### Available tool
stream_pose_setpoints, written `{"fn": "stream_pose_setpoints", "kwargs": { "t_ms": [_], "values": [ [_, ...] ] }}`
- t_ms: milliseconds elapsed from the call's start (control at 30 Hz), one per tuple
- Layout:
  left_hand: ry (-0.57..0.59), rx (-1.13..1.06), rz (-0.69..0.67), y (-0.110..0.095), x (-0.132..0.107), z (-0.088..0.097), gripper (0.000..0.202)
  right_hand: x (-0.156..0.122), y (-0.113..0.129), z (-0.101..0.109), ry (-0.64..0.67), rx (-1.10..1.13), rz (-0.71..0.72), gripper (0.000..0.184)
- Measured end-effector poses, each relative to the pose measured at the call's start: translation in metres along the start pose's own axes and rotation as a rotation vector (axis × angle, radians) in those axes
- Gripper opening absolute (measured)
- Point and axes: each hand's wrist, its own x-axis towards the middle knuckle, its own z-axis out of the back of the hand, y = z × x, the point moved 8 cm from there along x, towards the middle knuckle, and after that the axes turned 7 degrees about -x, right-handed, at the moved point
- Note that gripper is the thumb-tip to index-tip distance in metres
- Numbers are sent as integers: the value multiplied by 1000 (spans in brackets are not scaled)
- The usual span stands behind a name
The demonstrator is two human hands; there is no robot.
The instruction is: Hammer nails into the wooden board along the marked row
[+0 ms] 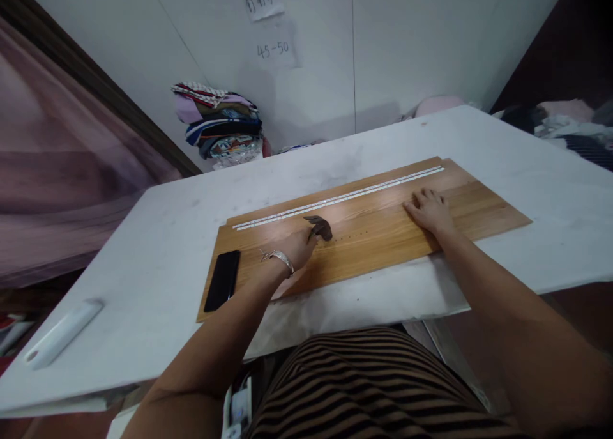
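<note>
My left hand (pixel 300 247) is closed around a claw hammer (pixel 320 227), gripping it close to its dark head; the handle is hidden by the hand. The hammer head is low over a wood-grain board (pixel 383 247). Just right of it, a short row of small dark nails or dots (pixel 352 236) runs along the board. My right hand (pixel 431 210) lies on the board's right part with its fingers spread, holding nothing. Beyond both hands, two pale marked strips (pixel 340 199), like rulers, lie lengthwise along the board.
A black phone (pixel 223 280) lies on the board's left end. On the white table (pixel 167 234) a long white object with a hole (pixel 64 333) rests at the left. Folded cloths (pixel 220 123) are stacked at the wall, and more cloth (pixel 569 123) lies at the right.
</note>
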Motion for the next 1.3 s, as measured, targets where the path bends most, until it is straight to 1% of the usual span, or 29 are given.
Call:
{"fn": "stream_pose_setpoints", "kwargs": {
  "t_ms": [133, 300, 400, 567, 700, 833, 1033, 1200, 1300],
  "values": [
    [-12, -6, 6, -1, 0, 1, 31, 0, 1, 0, 1, 7, 8, 54],
    [21, 36, 4, -1, 0, -5, 31, 1, -1, -1, 1, 17, 1, 52],
    [43, 27, 16, -1, -1, -5, 34, 2, -2, -2, 4, 10, -4, 53],
    [20, 31, 12, -4, -2, 1, 36, 1, -1, -2, -8, 15, -4, 55],
    [25, 67, 13, -4, 0, -3, 34, 1, -2, -3, -16, 15, 2, 54],
    [27, 38, 12, -2, 0, -4, 34, 2, -2, -3, -22, 20, 3, 51],
    [11, 13, 2, -2, 0, 0, 36, 1, -1, -2, -1, 5, -5, 54],
    [19, 40, 15, -2, 0, -4, 32, 0, 1, 1, 3, 5, -4, 56],
    [21, 20, 22, -1, 0, -5, 32, 0, 0, 0, 8, 8, -6, 55]
  ]
}}
